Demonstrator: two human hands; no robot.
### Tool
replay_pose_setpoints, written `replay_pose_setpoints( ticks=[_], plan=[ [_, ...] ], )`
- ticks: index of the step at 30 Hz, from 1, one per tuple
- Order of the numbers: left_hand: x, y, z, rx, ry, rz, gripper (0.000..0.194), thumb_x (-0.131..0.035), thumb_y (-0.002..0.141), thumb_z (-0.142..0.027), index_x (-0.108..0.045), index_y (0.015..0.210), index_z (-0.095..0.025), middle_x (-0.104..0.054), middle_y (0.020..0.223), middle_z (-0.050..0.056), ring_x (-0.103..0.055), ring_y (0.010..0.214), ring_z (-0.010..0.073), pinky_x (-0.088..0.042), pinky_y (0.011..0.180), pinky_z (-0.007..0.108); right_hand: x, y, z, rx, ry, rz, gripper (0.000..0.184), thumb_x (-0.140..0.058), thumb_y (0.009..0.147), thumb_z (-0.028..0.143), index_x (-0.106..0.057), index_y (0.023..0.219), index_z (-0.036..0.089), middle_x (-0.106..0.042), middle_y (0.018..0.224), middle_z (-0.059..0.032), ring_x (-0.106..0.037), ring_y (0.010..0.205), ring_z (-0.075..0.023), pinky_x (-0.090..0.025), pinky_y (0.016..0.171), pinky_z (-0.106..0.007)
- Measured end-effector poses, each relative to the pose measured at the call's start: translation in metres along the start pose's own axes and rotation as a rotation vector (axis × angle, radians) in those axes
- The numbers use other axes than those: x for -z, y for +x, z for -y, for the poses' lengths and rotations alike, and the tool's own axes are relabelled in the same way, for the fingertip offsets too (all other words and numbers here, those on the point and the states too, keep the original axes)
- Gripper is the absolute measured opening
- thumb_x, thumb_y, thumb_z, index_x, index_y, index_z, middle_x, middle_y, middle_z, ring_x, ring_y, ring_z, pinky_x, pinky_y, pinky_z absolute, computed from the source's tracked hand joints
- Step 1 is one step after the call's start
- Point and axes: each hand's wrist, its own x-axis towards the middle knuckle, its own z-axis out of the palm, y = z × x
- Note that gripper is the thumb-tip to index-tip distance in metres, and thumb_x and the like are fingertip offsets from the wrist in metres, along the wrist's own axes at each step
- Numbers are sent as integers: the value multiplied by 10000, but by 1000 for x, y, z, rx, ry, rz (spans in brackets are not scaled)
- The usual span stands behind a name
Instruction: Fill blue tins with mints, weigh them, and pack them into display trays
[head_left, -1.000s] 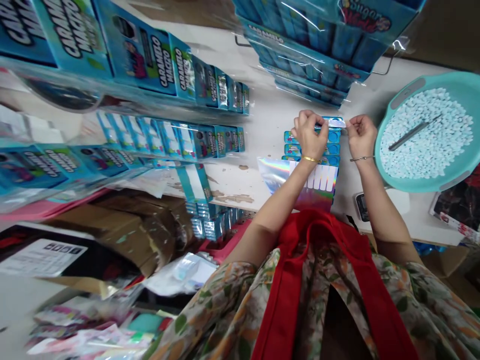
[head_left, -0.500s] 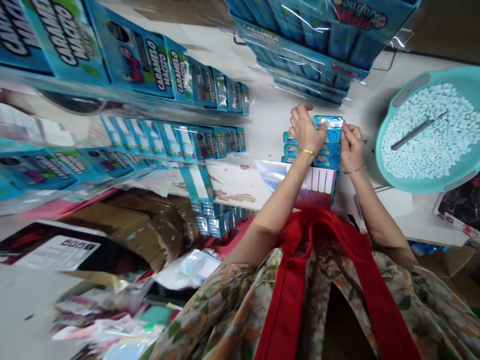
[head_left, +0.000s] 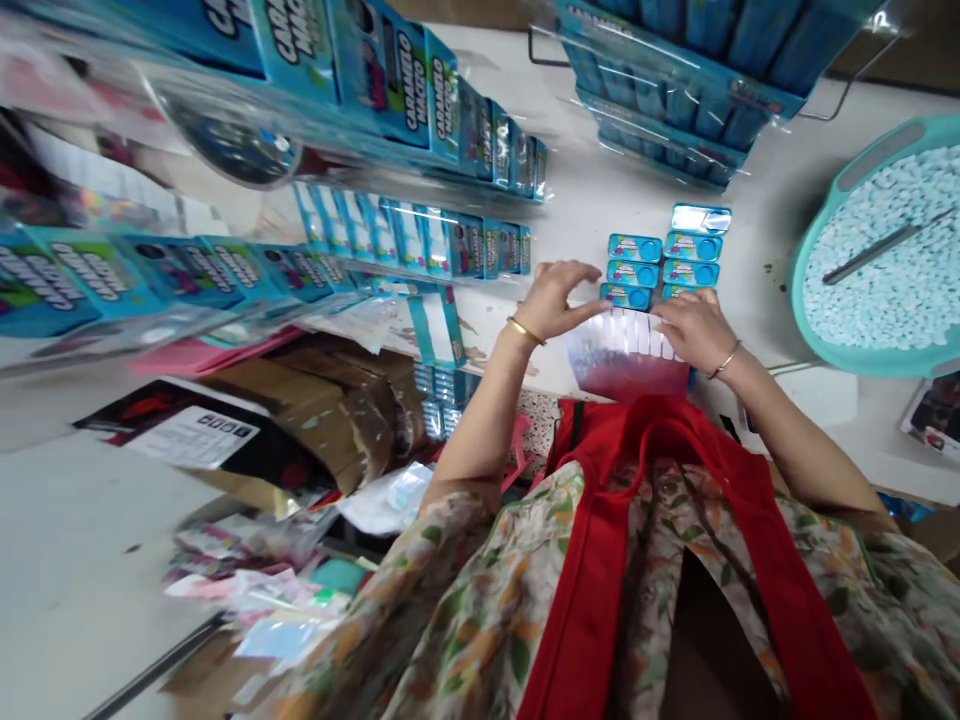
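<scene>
A shiny rainbow sheet [head_left: 626, 370] with a row of white label strips lies at the table's near edge. My left hand [head_left: 555, 298] curls over its upper left corner, thumb and fingertips pinching the edge. My right hand [head_left: 694, 328] rests on the sheet's right side, fingers curled down onto the strips. Just beyond the hands stand small blue tins [head_left: 636, 272] in two short columns. The farthest tin [head_left: 701, 218] shows a silvery top.
A teal basin [head_left: 814, 250] of small white candies with a metal tool in it sits at the right. Wrapped blue candy boxes [head_left: 420, 240] are stacked left, and more packs [head_left: 675, 125] at the back. Brown cartons [head_left: 315, 420] and loose wrappers lie below the table's left.
Both hands have come down from the farthest tin to the label sheet at the near edge. The strip they held is gone from them. The view has shifted left.
</scene>
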Motion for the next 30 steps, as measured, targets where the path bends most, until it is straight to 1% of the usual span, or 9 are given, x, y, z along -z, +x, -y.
replay_pose_setpoints(
  ticks=[3, 5, 7, 9, 12, 14, 17, 22, 30],
  plan=[
    [-9, -25, 9, 63, 31, 61, 406, -563, 964, -565, -690, 1138, -221, -765, 1097, 82, -690, 1024, 253, -434, 1001, 481, 12, -5, -24, -20, 44, 18, 202, -560, 981, 285, -728, 1052, 198, -750, 997, -90, -643, 971, -272, -380, 962, -457],
    [-23, -24, 3, 54, -15, 62, 337, -479, 1023, -486, -684, 1096, -228, -766, 1051, 58, -689, 972, 213, -430, 995, 460, 24, -11, -36, -55, -23, -33, 244, -558, 992, 357, -731, 1072, 204, -743, 1005, -99, -629, 1000, -293, -378, 971, -479],
    [-37, -12, -10, 22, -42, 57, 304, -449, 1043, -442, -676, 1037, -240, -756, 993, 34, -680, 947, 200, -418, 1002, 454, 28, -15, -36, -85, -135, -117, 325, -534, 1005, 438, -721, 1137, 206, -724, 1091, -126, -587, 1095, -332, -360, 999, -520],
    [-50, 2, -25, 7, -38, 48, 280, -448, 1045, -412, -665, 997, -242, -743, 964, 28, -670, 956, 214, -407, 1007, 462, 21, -16, -28, -97, -208, -191, 395, -463, 1033, 476, -693, 1214, 211, -691, 1178, -145, -542, 1168, -347, -341, 1029, -542],
    [-62, 17, -41, 27, 24, 34, 255, -450, 1040, -360, -667, 994, -232, -733, 988, 50, -649, 1011, 251, -383, 1025, 489, -5, -9, -19, -140, -206, -237, 493, -268, 1079, 451, -683, 1181, 206, -674, 1120, -156, -538, 1131, -330, -367, 1010, -522],
    [-66, 22, -48, 21, 104, 19, 259, -457, 1035, -356, -684, 1036, -231, -729, 1052, 77, -621, 1079, 281, -365, 1045, 508, -22, -3, -22, -196, -167, -257, 570, -165, 1084, 437, -679, 1117, 192, -660, 1064, -164, -540, 1084, -326, -400, 964, -499],
    [-72, 26, -56, -40, 208, -5, 315, -447, 1038, -381, -693, 1169, -233, -703, 1177, 115, -578, 1153, 304, -373, 1034, 496, -39, 3, -36, -230, -116, -279, 601, -116, 1078, 437, -657, 1067, 178, -640, 1045, -169, -536, 1063, -324, -423, 933, -478],
    [-92, 27, -67, -78, 258, 22, 390, -345, 1067, -304, -712, 1173, -227, -704, 1189, 117, -590, 1110, 283, -395, 987, 467, -47, 7, -50, -214, -79, -270, 591, -125, 1075, 452, -646, 1032, 175, -624, 1038, -168, -537, 1044, -317, -432, 944, -477],
    [-107, 1, -63, -99, 138, -32, 355, -384, 1050, -270, -697, 1216, -249, -667, 1380, 103, -610, 1197, 264, -377, 1105, 499, -49, -1, -36, -252, -36, -261, 505, -210, 1069, 381, -665, 1050, 163, -619, 1103, -191, -537, 1104, -344, -430, 987, -521]
  ],
)
